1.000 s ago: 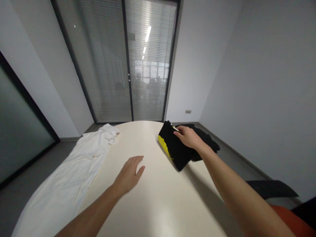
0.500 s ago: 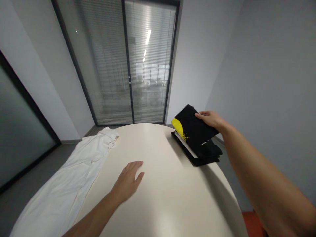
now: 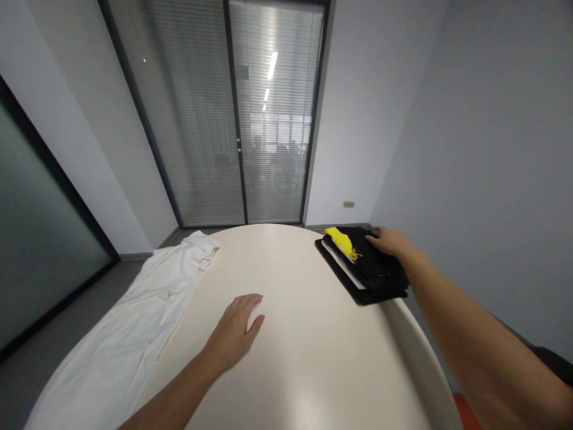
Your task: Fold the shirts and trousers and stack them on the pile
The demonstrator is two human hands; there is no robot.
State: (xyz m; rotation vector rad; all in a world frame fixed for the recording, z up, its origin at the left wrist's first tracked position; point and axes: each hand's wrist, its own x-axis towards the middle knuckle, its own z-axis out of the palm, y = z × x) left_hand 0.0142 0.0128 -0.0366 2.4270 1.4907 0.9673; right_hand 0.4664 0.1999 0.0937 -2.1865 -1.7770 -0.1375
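Observation:
At the table's right edge lies a stack of folded dark clothes point(image 3: 362, 297) with a white layer showing between them. On top of it rests a folded black garment point(image 3: 369, 257) with a yellow print at its left corner. My right hand point(image 3: 388, 241) grips the garment's far right edge, thumb on top and the other fingers mostly hidden. My left hand point(image 3: 235, 331) is over the middle of the table, fingers stretched and thumb apart, holding nothing. Left of it, a white garment point(image 3: 134, 316) lies spread along the table's left edge.
The round cream table point(image 3: 277, 263) fills the middle of the view, and its glossy top reflects light. Beyond it stand a glass partition with blinds point(image 3: 273, 167) and a grey wall point(image 3: 483, 155). Something red point(image 3: 468, 412) shows below the table at lower right.
My right hand has lowered the black garment, which was tilted up above the stack, so that it now lies flat on it. My left hand has hardly moved.

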